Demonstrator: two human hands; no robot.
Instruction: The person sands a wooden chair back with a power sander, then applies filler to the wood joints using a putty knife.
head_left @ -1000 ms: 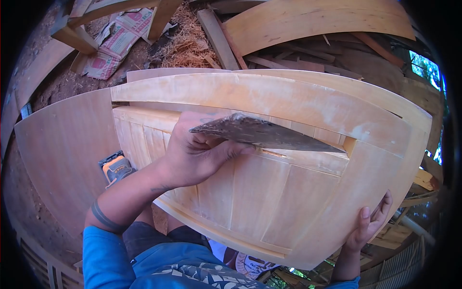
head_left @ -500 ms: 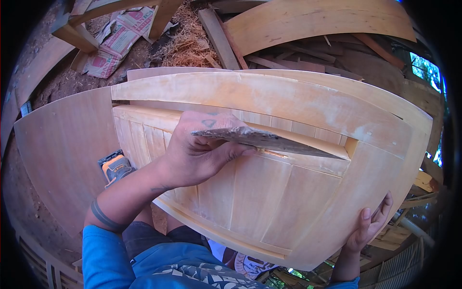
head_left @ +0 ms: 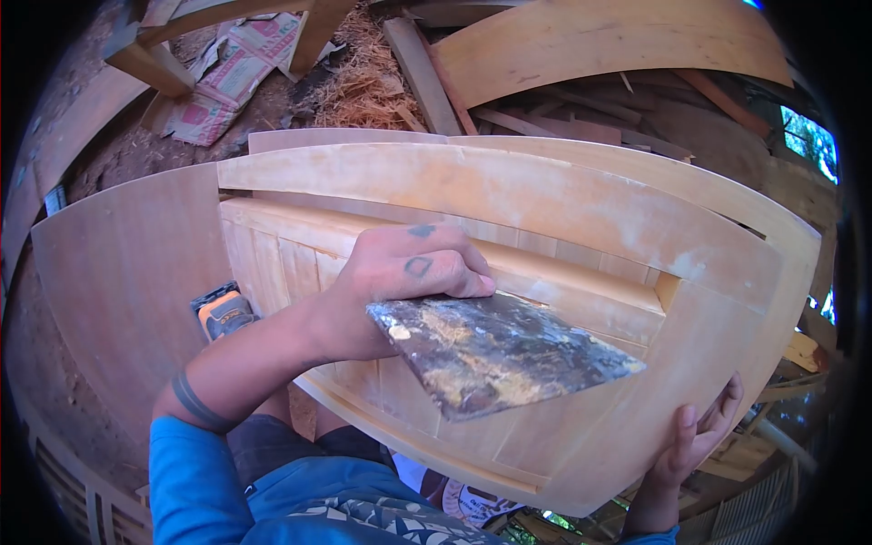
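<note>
While pinching a paint-smeared plate [head_left: 500, 350] in the left hand [head_left: 413, 272], have it right over the pale wooden panel [head_left: 581, 445]. Also have the right hand [head_left: 695, 436] by its edge, fingers loosely bent.

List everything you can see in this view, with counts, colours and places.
flat plate: 1, dark with yellow and white smears, in the left hand
slatted wooden piece: 1, pale tan, centre
brown panel: 1, reddish brown, left
power tool: 1, orange and dark grey, beyond the left forearm
flattened packaging: count unclear, pinkish print, upper left
shavings: one heap, orange-brown, top
curved board: 1, tan, upper right
scrap wood: many, browns, right
blue shirt: 1, bottom
left hand: 1, centre
right hand: 1, at the wooden piece's right side
</note>
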